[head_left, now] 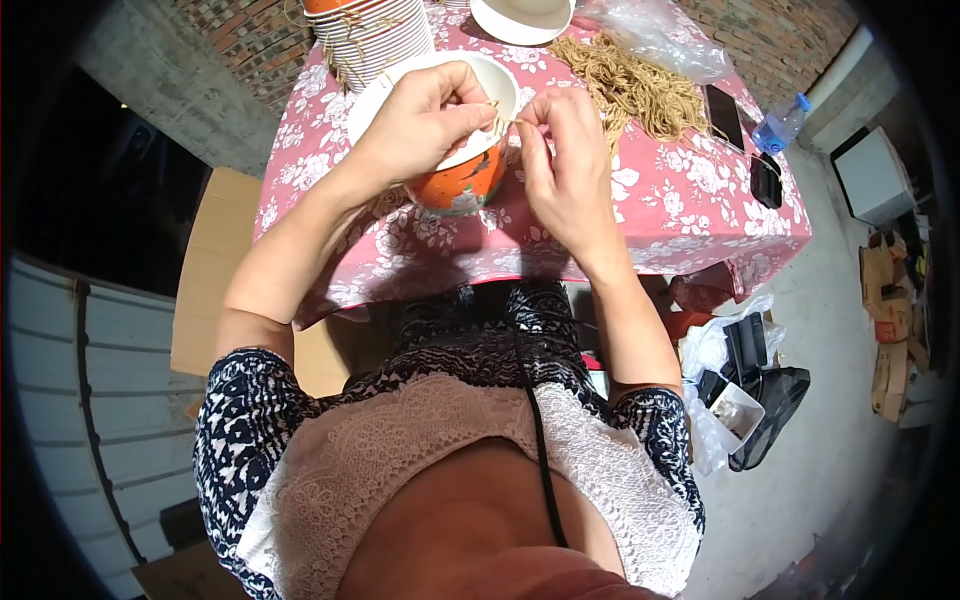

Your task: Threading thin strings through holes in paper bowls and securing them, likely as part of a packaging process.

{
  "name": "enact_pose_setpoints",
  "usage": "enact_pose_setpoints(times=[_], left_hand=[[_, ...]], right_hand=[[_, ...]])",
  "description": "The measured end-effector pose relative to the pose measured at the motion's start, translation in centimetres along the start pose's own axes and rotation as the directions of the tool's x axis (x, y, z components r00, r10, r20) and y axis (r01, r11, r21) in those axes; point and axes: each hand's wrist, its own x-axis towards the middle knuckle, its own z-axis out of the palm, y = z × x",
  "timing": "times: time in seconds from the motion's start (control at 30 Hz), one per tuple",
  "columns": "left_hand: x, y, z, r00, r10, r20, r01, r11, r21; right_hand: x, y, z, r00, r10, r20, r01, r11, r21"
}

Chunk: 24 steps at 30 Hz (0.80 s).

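A paper bucket [458,186], white inside with an orange printed outside, stands on the table close to me. My left hand [420,125] is over its rim, thumb and forefinger pinched on a thin tan cord [501,121]. Just right of the bucket, my right hand [570,165] is closed in a pinch on the same cord. A short piece of cord spans the fingertips of both hands. Whether the cord passes through the bucket's wall is hidden by my left fingers.
Nested buckets [375,45] with cords are stacked at the back left. Behind the bucket lies a white bowl-shaped container [522,18]. Loose tan cords [640,88], a phone [724,116], a small black case [766,181] and a plastic bottle [783,125] are on the right of the flowered tablecloth [690,215].
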Motion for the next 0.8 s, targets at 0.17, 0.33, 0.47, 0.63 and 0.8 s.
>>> enact_pose_setpoints(times=[0.17,0.33,0.47,0.63,0.8], left_hand=[[0.5,-0.4,-0.5,0.999,-0.022,-0.046,0.019,0.999,-0.051],[0.3,-0.1,-0.2,0.996,0.046,-0.079,-0.046,0.999,0.006],[-0.1,0.7,-0.2,0.999,0.049,-0.018,-0.050,0.997,-0.064],[-0.4,0.1,0.0,0.991,0.135,-0.020,-0.135,0.991,0.016],[-1.1,0.7,0.1,0.989,0.142,-0.036,-0.137,0.984,0.115]], right_hand=[[-3.2,-0.1,-0.2,0.984,-0.061,0.168,0.089,0.982,-0.165],[-1.7,-0.1,-0.4,0.993,-0.111,0.035,0.111,0.993,-0.025],[-0.5,-0.6,-0.4,0.998,-0.002,0.062,-0.008,0.988,0.154],[-0.6,-0.1,0.6,0.991,0.069,0.113,-0.101,0.945,0.312],[-1.1,-0.2,1.2,0.975,0.203,0.086,-0.220,0.863,0.454]])
